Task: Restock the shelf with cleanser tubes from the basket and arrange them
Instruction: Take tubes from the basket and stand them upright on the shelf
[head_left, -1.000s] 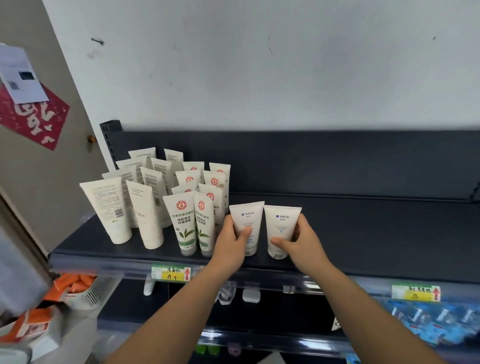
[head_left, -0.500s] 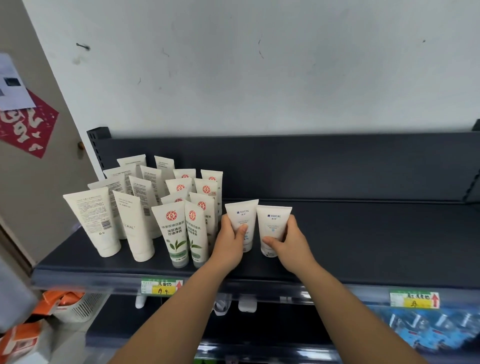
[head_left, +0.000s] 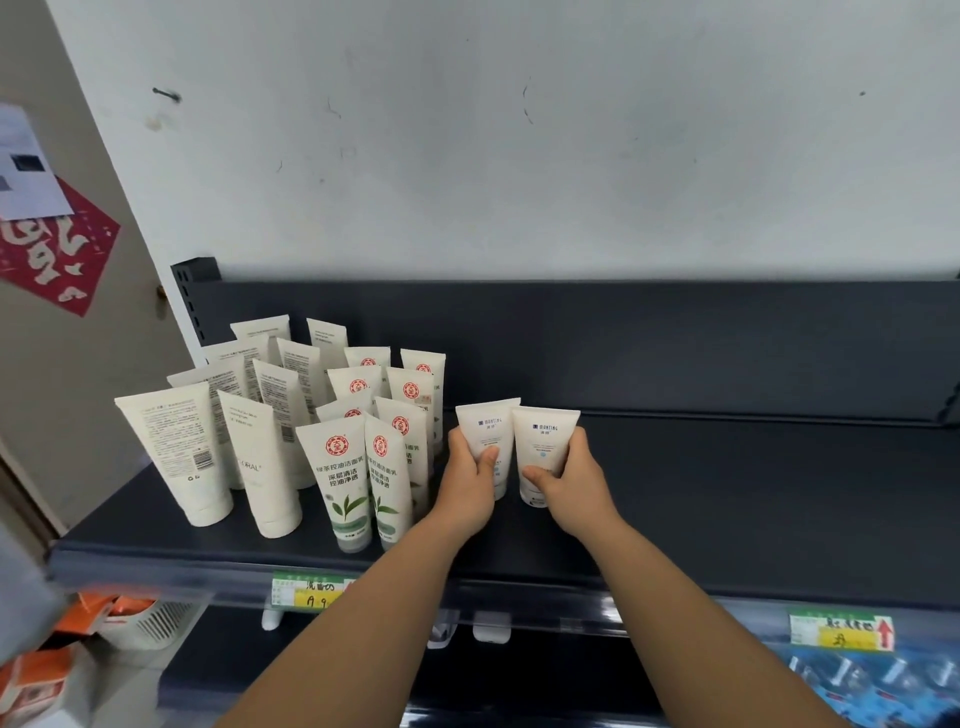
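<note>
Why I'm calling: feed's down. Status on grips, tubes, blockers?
Left grip holds left small tube; right grip holds right small tube. Both tubes upright, side by side on shelf. Leaf-label tubes close beside left grip.

Left small tube: "MANTING" in blue; smaller print below is unreadable.
Right small tube: "MANTING" also.
Front green-leaf tube: 绿茶控油洁面乳, 深层清洁, 控油净透, below a red round emblem.
Tall white tube: word ending in "ORAL".
Left price tag: handwritten digits, seemingly "9 9".
Right price tag: red upward arrow; writing unreadable.
Red paper: white characters, not legible.
</note>
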